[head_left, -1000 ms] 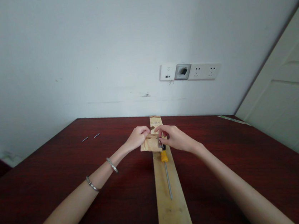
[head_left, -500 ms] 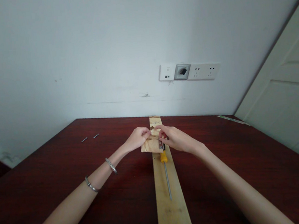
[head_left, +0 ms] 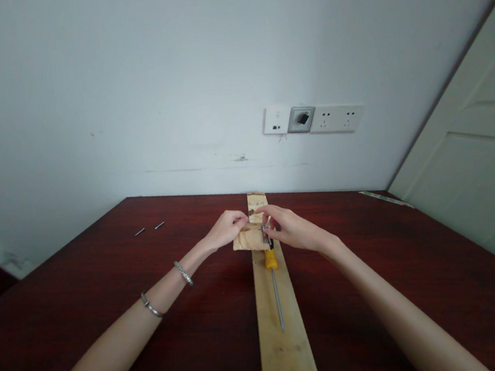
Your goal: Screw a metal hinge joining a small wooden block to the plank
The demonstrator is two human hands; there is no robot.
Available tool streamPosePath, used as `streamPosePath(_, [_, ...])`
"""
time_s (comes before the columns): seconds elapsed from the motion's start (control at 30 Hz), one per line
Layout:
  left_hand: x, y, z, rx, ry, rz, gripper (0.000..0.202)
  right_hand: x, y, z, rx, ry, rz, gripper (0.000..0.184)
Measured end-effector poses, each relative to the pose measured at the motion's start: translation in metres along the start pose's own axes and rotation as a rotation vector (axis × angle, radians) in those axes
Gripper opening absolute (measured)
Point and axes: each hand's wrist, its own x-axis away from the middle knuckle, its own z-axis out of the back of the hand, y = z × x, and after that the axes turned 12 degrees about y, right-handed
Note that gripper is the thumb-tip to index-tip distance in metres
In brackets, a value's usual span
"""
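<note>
A long pale wooden board (head_left: 288, 350) runs away from me toward the wall. Across its far part lies a smaller flat wood piece (head_left: 247, 241) with a ragged near edge. My left hand (head_left: 229, 226) pinches at the left side of this piece; its fingertips partly cover the contact. From the right, my right hand (head_left: 292, 226) has thumb and fingers curled onto a small shiny metal plate (head_left: 265, 237) at the piece's right edge. Under and in front of it, a screwdriver (head_left: 271, 260) with a yellow and black handle rests on the board, shaft toward me.
Two loose screws or nails (head_left: 159, 225) lie on the dark red table (head_left: 195, 358) at the left. A light strip (head_left: 385, 198) sits by the far right edge. Behind stands a white wall with socket plates (head_left: 337, 118); a pale door (head_left: 487, 170) is at the right.
The small metal plate under my right fingers has shifted and tilted slightly. Both hands stay almost in the same place.
</note>
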Motion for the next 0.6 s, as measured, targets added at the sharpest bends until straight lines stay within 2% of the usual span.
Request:
streamPosePath(0.27, [0.000,0.000,0.000,0.024,-0.016,0.009,0.029,-0.001,0.000,-0.001,0.023,-0.014,-0.018,0.038])
streamPosePath(0.43, [-0.001,-0.003,-0.002,-0.048,-0.008,-0.022,0.029,-0.003,-0.002,0.002,-0.006,0.074,-0.003,0.041])
streamPosePath(0.6, [-0.003,-0.012,-0.001,-0.042,0.018,0.003,0.029,-0.004,-0.001,0.010,-0.086,0.210,0.009,0.043])
